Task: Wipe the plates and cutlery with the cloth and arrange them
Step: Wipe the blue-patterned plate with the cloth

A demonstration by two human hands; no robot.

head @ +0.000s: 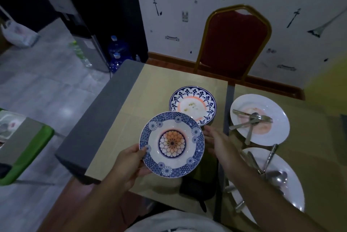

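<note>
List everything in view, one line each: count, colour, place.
Held plate: one, blue rim, orange flower centre, above the table's near left.
Patterned plate: one, navy rim, food traces, on the table behind it.
White plates: two, right side, far and near, both carrying cutlery.
Table: one, beige top.
Chair: one, red with gold frame, far side.
Water bottles: two, blue, on the floor.
Left hand: grips the held plate's rim.
Right hand: open, beside the plate.

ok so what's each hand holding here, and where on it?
Left hand holds the blue patterned plate by its near-left rim, thumb on top. Right hand is open beside the plate's right edge, holding nothing.
</note>
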